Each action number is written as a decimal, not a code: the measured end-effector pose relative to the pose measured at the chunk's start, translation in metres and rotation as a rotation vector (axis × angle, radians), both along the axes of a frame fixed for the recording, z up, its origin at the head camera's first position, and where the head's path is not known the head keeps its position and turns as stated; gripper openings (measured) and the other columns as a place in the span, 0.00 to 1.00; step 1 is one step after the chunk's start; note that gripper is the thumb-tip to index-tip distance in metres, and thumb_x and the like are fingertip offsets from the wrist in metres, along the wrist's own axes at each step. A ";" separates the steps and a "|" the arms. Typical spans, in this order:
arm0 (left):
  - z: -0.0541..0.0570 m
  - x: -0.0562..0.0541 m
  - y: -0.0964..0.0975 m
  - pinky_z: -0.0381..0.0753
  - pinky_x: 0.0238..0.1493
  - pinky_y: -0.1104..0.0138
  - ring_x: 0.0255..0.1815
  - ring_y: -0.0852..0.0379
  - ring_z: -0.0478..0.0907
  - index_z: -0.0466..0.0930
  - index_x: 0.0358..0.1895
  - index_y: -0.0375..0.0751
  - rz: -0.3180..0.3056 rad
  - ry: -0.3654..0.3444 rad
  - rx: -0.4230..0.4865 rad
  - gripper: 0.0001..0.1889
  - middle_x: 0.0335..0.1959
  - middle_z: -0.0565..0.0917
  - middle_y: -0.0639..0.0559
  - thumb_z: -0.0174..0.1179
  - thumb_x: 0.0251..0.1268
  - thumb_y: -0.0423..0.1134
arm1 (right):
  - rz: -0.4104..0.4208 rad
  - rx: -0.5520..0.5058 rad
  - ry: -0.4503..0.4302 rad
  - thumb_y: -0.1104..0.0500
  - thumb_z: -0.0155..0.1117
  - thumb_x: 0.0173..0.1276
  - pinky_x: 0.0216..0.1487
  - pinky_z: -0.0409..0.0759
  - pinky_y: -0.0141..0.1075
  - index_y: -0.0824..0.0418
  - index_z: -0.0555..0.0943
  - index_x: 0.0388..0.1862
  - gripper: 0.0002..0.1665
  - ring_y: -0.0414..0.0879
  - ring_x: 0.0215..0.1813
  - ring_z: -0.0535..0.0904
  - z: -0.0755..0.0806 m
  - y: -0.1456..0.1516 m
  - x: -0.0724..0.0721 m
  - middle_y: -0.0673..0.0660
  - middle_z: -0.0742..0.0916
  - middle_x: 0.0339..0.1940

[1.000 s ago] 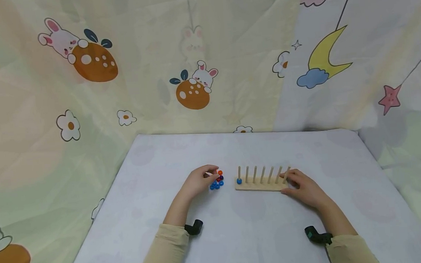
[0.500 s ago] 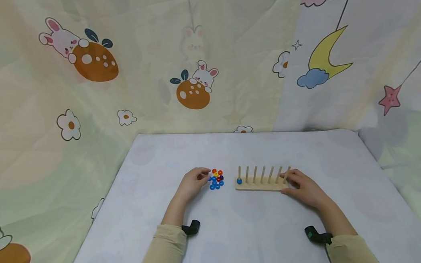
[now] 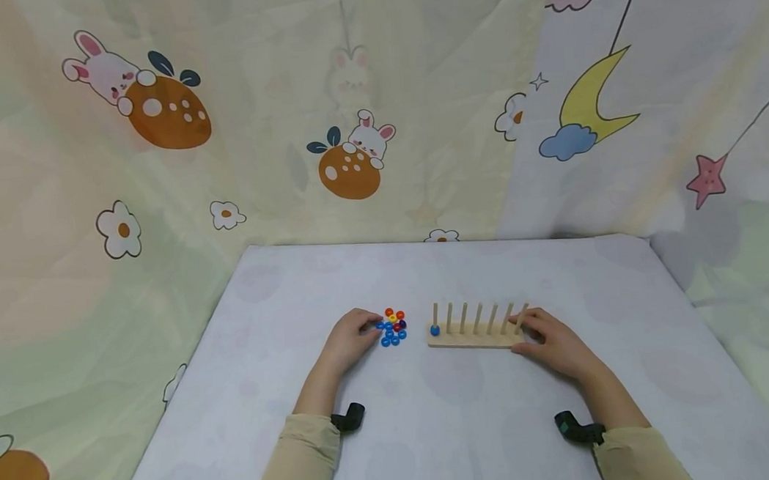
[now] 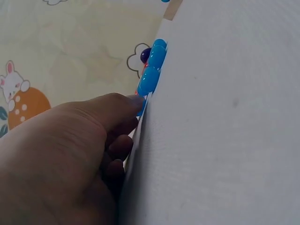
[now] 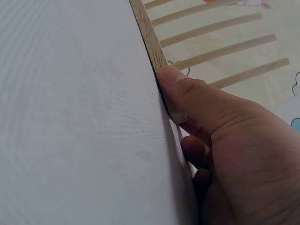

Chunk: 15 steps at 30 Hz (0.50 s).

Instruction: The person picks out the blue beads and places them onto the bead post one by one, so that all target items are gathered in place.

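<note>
Right hand (image 3: 554, 340) around right end of pegboard (image 3: 473, 340)

Loose beads (image 3: 390, 333) are at like 9 o'clock from the peg rack (image 3: 473, 340), left hand (image 3: 349, 339) at their 9, right hand (image 3: 554, 341) on the rack's 3 o'clock end.

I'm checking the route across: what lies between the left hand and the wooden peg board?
In the head view, a cluster of small coloured beads lies between the left hand and the peg board, then bare white tabletop.
</note>
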State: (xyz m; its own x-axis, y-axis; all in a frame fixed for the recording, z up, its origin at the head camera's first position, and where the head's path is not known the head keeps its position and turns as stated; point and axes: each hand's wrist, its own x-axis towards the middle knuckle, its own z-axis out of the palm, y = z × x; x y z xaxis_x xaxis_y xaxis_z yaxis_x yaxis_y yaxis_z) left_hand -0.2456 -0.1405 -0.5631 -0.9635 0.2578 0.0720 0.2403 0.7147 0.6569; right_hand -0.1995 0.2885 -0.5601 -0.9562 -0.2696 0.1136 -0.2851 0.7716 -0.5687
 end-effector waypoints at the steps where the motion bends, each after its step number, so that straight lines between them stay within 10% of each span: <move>1: -0.001 0.000 0.000 0.77 0.58 0.57 0.52 0.57 0.78 0.84 0.54 0.51 0.002 0.000 -0.008 0.14 0.52 0.82 0.54 0.64 0.67 0.45 | 0.001 0.000 0.001 0.40 0.72 0.60 0.45 0.72 0.37 0.49 0.79 0.62 0.33 0.42 0.46 0.70 0.000 0.000 0.000 0.48 0.79 0.53; 15: -0.003 0.001 0.004 0.77 0.59 0.58 0.51 0.56 0.78 0.84 0.51 0.53 0.048 0.020 -0.061 0.12 0.51 0.82 0.54 0.64 0.67 0.47 | 0.002 0.006 -0.021 0.38 0.71 0.61 0.45 0.71 0.36 0.48 0.79 0.63 0.33 0.41 0.45 0.69 0.001 -0.001 0.000 0.46 0.78 0.52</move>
